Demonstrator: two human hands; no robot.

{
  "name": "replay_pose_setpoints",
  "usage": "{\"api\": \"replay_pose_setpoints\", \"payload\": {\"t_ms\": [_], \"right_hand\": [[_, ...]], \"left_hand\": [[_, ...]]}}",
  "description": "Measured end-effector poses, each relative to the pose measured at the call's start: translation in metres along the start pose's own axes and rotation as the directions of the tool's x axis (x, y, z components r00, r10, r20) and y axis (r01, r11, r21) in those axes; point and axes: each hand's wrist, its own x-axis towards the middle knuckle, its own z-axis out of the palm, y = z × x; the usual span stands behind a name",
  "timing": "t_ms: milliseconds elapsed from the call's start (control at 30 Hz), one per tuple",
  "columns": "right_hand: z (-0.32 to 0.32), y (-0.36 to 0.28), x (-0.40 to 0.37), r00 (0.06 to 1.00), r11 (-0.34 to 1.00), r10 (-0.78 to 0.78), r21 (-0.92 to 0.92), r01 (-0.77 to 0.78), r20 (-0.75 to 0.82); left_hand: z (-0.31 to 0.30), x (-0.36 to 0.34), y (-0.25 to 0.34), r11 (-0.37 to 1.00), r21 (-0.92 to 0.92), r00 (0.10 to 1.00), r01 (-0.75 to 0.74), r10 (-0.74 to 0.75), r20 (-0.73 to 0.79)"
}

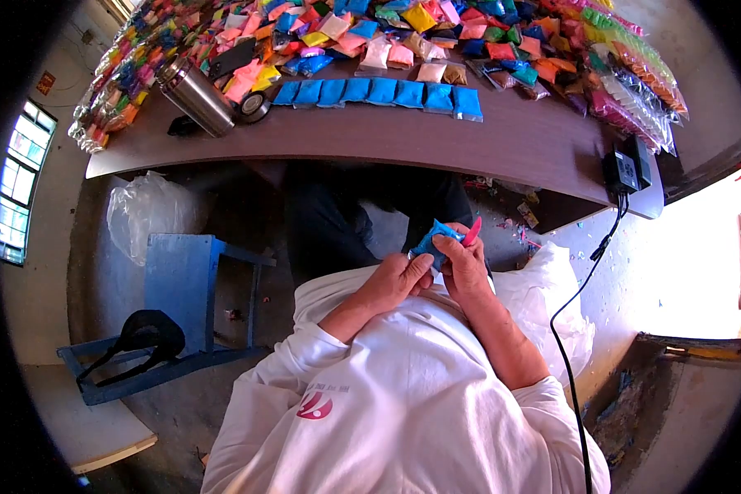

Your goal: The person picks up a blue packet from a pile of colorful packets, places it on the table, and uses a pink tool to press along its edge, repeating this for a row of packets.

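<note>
A small blue packet (pixel 430 240) in clear plastic is held between both hands in front of my lap. My left hand (pixel 401 278) is closed, its thumb and fingers pinching the packet's lower edge. My right hand (pixel 464 262) is closed at the packet's other side, thumb pressed against it. A slim pink object (pixel 473 231) sticks up from the fingers of my right hand; its kind I cannot make out. On the table ahead, a row of several similar blue packets (pixel 369 90) lies side by side.
A large heap of colourful packets (pixel 420 18) covers the back of the brown table (pixel 321 136). A steel flask (pixel 196 97) stands left, a black power adapter (pixel 621 171) right, its cable (pixel 575 296) hanging beside me. A blue chair (pixel 179 284) and plastic bags (pixel 556 300) flank me.
</note>
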Motion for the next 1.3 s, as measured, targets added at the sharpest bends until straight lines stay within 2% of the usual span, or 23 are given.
{"api": "replay_pose_setpoints", "payload": {"t_ms": [167,267,367,433,533,667,767,833,967,1033,1100,1167,1233,1300], "right_hand": [[0.0,-0.006,-0.002,0.999,0.998,0.042,-0.051,-0.041,0.013],[0.0,-0.006,-0.002,0.999,0.998,0.043,0.035,-0.043,0.001],[-0.008,0.002,0.001,0.998,0.998,0.067,-0.003,-0.067,0.016],[-0.012,0.008,0.002,0.99,0.988,0.129,-0.096,-0.122,0.061],[-0.006,0.008,0.0,0.991,0.993,0.05,-0.116,-0.036,0.122],[0.008,-0.003,-0.008,0.999,0.996,0.01,-0.088,-0.006,0.05],[-0.01,0.008,0.0,0.991,0.988,0.085,-0.135,-0.071,0.105],[-0.002,0.002,-0.006,0.992,0.991,0.12,-0.061,-0.118,0.031],[-0.014,0.012,0.001,0.993,0.99,0.112,-0.091,-0.107,0.049],[-0.006,0.008,-0.001,0.994,0.998,0.05,-0.054,-0.045,0.093],[0.007,-0.003,-0.007,0.994,0.998,0.052,-0.046,-0.048,0.096],[0.008,-0.005,-0.008,0.994,0.998,0.053,-0.04,-0.05,0.099],[0.0,0.002,-0.003,0.997,0.995,0.066,-0.078,-0.063,0.026],[-0.004,-0.002,-0.002,0.998,0.996,0.06,-0.069,-0.058,0.024]], "left_hand": [[-0.002,0.002,-0.005,1.0,0.007,0.999,-0.023,0.023,0.03],[-0.002,0.003,-0.008,1.0,0.002,0.999,-0.025,0.025,0.02],[-0.002,0.001,-0.005,1.0,-0.013,0.999,-0.028,0.028,0.017],[-0.002,0.0,-0.002,0.999,0.011,0.999,-0.035,0.035,0.009],[-0.002,0.002,-0.008,0.998,0.05,0.999,-0.037,0.036,0.019],[0.0,0.0,-0.003,0.998,0.053,1.0,-0.021,0.021,0.01],[-0.003,-0.001,0.002,0.997,0.073,1.0,-0.027,0.027,-0.006],[-0.002,0.0,-0.002,0.999,0.042,0.999,-0.032,0.032,-0.005],[-0.001,0.001,-0.006,0.998,0.05,1.0,-0.029,0.029,-0.01],[-0.002,0.002,-0.005,0.997,0.065,0.999,-0.043,0.042,0.019],[-0.001,0.001,-0.005,0.995,0.078,0.998,-0.054,0.05,0.048],[0.001,0.0,-0.004,0.998,0.055,0.999,-0.033,0.034,-0.021],[0.0,0.0,-0.004,0.997,0.059,0.999,-0.042,0.043,-0.011],[-0.001,0.0,-0.003,0.997,0.063,0.999,-0.052,0.052,-0.001]]}}
